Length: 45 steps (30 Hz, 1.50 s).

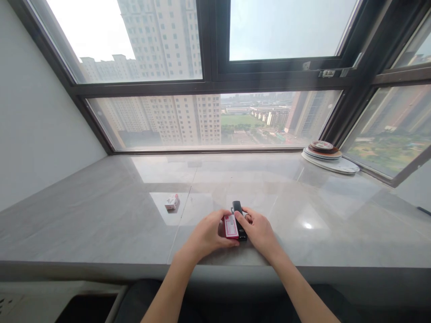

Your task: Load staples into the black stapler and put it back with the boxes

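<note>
On sill (101,215): one carton (172,202) | left grip (209,229) clasps one box (231,226) | right grip (259,228), one stapler (241,232)

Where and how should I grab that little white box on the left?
I'd pinch the small white box by two opposite sides from above, probably with the nearer left hand once it's free: the box is low, blocky and stands apart on the ledge.

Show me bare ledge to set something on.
Free: between the small box and the left wall; between the right hand and the stacked plates. Crowded: front middle, where the left hand holds a red box beside a black object.
</note>
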### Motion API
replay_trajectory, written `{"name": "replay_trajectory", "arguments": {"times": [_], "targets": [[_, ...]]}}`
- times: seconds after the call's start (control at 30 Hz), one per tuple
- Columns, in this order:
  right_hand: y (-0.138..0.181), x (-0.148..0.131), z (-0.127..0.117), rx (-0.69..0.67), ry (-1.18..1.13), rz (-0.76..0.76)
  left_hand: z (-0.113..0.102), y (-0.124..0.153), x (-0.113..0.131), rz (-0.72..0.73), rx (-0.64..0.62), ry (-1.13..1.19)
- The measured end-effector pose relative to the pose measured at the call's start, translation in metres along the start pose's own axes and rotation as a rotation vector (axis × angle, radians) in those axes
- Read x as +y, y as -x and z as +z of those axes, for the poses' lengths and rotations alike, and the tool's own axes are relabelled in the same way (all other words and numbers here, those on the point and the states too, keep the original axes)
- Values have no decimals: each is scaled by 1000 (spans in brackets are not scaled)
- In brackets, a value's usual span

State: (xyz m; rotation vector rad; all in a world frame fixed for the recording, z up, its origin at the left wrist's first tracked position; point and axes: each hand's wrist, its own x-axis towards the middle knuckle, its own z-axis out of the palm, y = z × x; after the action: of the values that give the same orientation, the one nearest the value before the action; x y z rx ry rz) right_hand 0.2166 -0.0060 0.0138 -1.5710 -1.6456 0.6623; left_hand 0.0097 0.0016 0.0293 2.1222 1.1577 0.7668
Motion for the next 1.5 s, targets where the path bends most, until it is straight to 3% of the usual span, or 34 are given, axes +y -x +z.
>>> {"name": "replay_trajectory", "arguments": {"times": [0.17, 0.23, 0.3, 0.37, 0.43, 0.47, 0.53, 0.6, 0.67, 0.8, 0.9, 1.07, 1.3, 1.5], "targets": [[9, -4, -13, -71, -52, -9, 1, -4, 2, 71, -31, -35], [18, -1, -21, -110, -85, 33, -11, 0, 0, 118, -4, -57], [27, 4, -28, -168, -103, 72, -36, 4, -11, 86, 125, -121], [35, 6, -32, -226, -80, 85, -71, 7, -33, -113, 390, -239], [39, 5, -33, -258, -18, 80, -107, 7, -61, -451, 605, -390], [39, 4, -33, -265, 18, 79, -121, 6, -73, -572, 577, -405], [36, 0, -31, -279, 68, 83, -134, 0, -92, -602, 489, -381], [31, -5, -31, -299, 82, 88, -126, -10, -98, -550, 389, -345], [26, -10, -32, -316, 80, 76, -102, -23, -91, -485, 309, -315], [22, -20, -35, -324, 71, 20, -43, -46, -61, -341, 173, -251], [22, -24, -35, -316, 48, -11, -15, -52, -40, -258, 122, -219], [19, -22, -29, -286, 103, -83, 1, -49, -22, -203, 109, -213], [18, -21, -24, -318, 159, -143, 19, -35, -9, -251, 136, -265], [8, -10, -43, -355, 163, -155, 42, -49, 2, -312, 120, -302]]}}
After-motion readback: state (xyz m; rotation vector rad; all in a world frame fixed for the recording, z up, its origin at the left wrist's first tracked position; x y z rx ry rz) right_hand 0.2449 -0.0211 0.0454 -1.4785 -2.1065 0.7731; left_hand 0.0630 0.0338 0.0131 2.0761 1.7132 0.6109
